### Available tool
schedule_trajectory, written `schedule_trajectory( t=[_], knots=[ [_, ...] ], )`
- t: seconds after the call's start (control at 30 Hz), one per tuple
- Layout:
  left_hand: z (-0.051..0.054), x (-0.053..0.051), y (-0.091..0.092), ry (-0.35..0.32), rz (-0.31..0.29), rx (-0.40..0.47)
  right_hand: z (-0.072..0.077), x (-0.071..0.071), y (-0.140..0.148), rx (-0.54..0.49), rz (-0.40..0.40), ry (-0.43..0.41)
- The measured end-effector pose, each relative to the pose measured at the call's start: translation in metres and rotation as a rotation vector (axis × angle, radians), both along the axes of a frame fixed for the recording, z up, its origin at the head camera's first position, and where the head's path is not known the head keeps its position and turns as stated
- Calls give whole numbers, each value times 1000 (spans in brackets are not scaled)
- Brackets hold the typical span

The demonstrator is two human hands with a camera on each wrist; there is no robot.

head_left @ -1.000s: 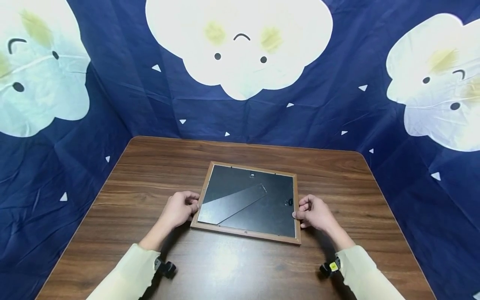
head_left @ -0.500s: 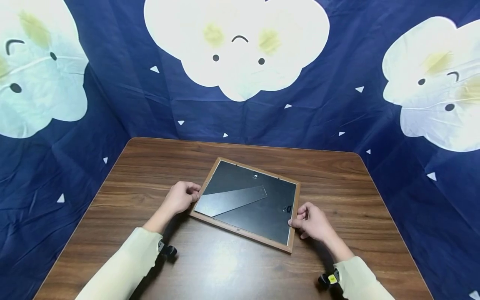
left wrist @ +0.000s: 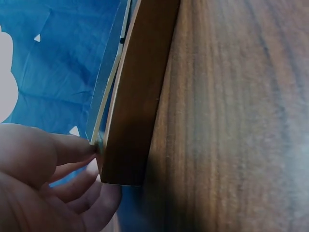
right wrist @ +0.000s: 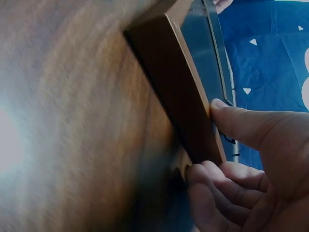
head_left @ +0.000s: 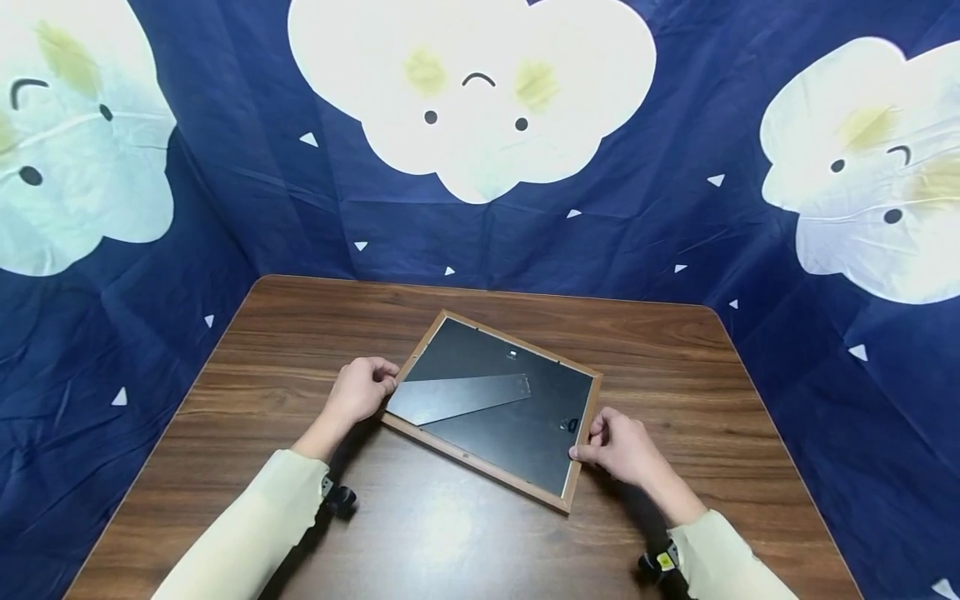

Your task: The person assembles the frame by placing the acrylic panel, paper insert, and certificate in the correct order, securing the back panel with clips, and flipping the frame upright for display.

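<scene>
- Picture frame (head_left: pixel 492 433): back upward, set askew at the middle of the worktop (head_left: pixel 300 333), its slanting support strut (head_left: pixel 457 398) folded against the dark backing.
- Left hand (head_left: pixel 363 388): pinches the frame's left side between thumb and fingers.
- Right hand (head_left: pixel 617 446): pinches the opposite side, thumb uppermost, fingers curled at the outer edge.

No legible text — yellow label (head_left: pixel 665 562) too small.
</scene>
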State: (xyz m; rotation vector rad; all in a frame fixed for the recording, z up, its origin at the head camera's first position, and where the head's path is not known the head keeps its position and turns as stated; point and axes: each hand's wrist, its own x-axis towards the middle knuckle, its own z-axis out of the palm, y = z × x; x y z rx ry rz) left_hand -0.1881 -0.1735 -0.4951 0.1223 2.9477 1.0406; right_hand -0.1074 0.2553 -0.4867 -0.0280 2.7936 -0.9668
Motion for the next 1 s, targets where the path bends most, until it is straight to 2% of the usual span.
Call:
schedule_trajectory(
  t=[0.13, 0.3, 0.43, 0.57, 0.83, 1.0],
  knots=[
    [0, 6, -1, 26, 17, -4, 5, -6, 1, 76, 57, 35],
    [1, 15, -6, 37, -8, 3, 11, -15, 2, 84, 122, 74],
    [4, 23, -9, 14, -36, 18, 16, -30, 6, 104, 182, 129],
    [9, 30, -12, -4, -48, 13, 19, -51, 12, 123, 243, 165],
    [14, 37, -10, -114, -66, 71, 27, -92, 19, 52, 283, 94],
    [13, 37, -7, -78, -91, 24, 32, -112, 16, 6, 308, 63]
  ],
)
